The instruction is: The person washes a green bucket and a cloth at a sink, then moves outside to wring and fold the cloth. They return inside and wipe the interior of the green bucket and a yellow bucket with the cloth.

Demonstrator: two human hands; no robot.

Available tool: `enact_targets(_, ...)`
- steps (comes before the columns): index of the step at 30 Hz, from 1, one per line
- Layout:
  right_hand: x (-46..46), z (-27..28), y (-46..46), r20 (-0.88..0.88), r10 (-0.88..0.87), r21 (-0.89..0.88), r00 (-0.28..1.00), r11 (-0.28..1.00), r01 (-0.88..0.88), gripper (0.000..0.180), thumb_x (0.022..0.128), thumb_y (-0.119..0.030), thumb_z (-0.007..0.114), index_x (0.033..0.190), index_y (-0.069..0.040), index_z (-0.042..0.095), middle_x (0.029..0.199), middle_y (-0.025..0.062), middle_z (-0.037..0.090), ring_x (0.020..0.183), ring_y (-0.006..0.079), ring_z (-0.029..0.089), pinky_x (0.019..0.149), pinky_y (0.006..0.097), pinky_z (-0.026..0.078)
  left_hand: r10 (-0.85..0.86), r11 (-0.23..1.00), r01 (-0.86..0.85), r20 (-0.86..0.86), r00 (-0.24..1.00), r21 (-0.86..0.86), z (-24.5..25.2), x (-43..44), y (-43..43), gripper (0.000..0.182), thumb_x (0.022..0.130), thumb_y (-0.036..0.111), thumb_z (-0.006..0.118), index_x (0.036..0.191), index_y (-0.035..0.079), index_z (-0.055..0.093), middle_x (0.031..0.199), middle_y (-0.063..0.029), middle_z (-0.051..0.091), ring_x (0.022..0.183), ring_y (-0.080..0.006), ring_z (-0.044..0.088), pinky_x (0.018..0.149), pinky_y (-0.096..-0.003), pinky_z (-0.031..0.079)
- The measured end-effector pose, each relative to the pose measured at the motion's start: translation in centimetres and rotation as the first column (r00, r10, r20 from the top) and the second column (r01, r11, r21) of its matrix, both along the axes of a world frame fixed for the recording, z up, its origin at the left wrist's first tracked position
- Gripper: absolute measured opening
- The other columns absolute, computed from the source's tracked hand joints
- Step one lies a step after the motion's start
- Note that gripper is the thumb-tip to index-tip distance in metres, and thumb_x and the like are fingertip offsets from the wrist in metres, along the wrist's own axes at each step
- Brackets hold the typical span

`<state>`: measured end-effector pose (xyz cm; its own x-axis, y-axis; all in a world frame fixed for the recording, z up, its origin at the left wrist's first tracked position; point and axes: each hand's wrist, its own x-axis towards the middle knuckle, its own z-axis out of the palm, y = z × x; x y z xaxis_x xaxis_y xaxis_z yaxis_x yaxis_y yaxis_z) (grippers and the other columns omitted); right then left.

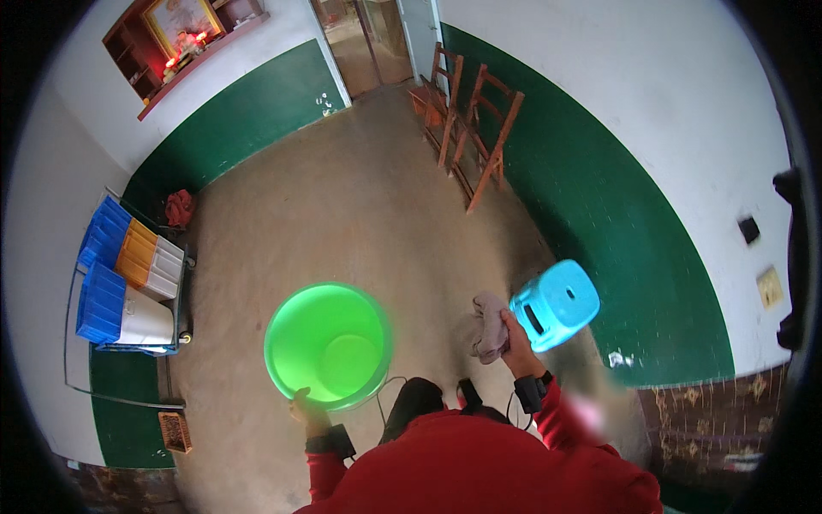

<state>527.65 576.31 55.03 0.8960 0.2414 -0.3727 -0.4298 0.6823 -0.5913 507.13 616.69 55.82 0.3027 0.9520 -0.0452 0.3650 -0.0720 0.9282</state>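
A bright green plastic tub (327, 308) stands before me, its wide mouth facing up and its inside in view. At the near left of its rim is my left hand (309, 414), slightly blurred, with the thumb over the edge and the fingers on the outer side. My right hand (517, 350) grips a bunched greyish-mauve cloth (491, 327) to the right of the tub, held apart from it. Just beyond that hand a light blue plastic stool (568, 295) stands beside the green-painted wall.
Two wooden folding chairs (491, 138) lean along the right wall near the doorway (366, 45). On the left, a trolley (183, 308) carries blue, orange and white bins. A woven basket (174, 432) sits on the floor. Dark cables (384, 392) hang near my legs.
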Motion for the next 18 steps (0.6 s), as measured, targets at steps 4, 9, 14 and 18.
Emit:
enact_targets(4, 12.2, -1.9, 4.2, -0.082, 0.077, 0.047, 0.994, 0.996, -0.073, 0.039, 0.098, -0.027, 0.047, 0.128, -0.001, 0.052, 0.123, 0.009, 0.06, 0.112, 0.0204, 0.058, 0.097, 0.0348, 0.046, 0.29, 0.91, -0.144, 0.347, 0.892, -0.39, -0.3, 9.8, 2.9, 0.023, 0.07, 0.005, 0.064, 0.088, -0.008, 0.062, 0.089, -0.0113, 0.062, 0.078, -0.0246, 0.061, 0.066, -0.0354, 0.052)
enact_targets(9, 26.6, -2.6, 8.6, -0.051, 0.05, -0.007, 0.997, 0.999, -0.051, 0.039, 0.098, -0.026, 0.048, 0.127, -0.001, 0.052, 0.121, 0.0098, 0.061, 0.11, 0.0215, 0.059, 0.095, 0.0359, 0.047, -0.114, 0.993, 0.119, 0.202, 0.973, -0.015, -1.7, 25.0, 9.0, 0.02, 0.071, 0.004, 0.062, 0.088, -0.006, 0.061, 0.09, -0.0093, 0.059, 0.079, -0.0239, 0.059, 0.068, -0.0372, 0.05)
enact_targets(14, 39.2, -0.4, 11.0, -0.092, -0.037, -0.118, 0.995, 0.993, 0.026, 0.039, 0.096, -0.024, 0.051, 0.127, 0.0, 0.052, 0.119, 0.0113, 0.061, 0.107, 0.0229, 0.061, 0.093, 0.0367, 0.049, -0.32, 0.945, 0.299, 0.174, 0.931, 0.135, 0.8, 43.6, 12.3, 0.019, 0.076, 0.007, 0.059, 0.092, -0.003, 0.06, 0.09, -0.0078, 0.058, 0.077, -0.0218, 0.058, 0.071, -0.0347, 0.049)
enact_targets(18, 50.4, -0.9, 12.7, -0.138, -0.127, -0.13, 0.982, 0.985, 0.109, 0.039, 0.095, -0.023, 0.053, 0.126, 0.001, 0.052, 0.118, 0.012, 0.062, 0.105, 0.0232, 0.061, 0.092, 0.0369, 0.049, -0.239, 0.892, 0.368, 0.417, 0.877, -0.264, 3.4, 59.4, 14.4, 0.022, 0.077, 0.008, 0.06, 0.096, -0.002, 0.058, 0.095, -0.0074, 0.057, 0.087, -0.0216, 0.056, 0.075, -0.0327, 0.048)
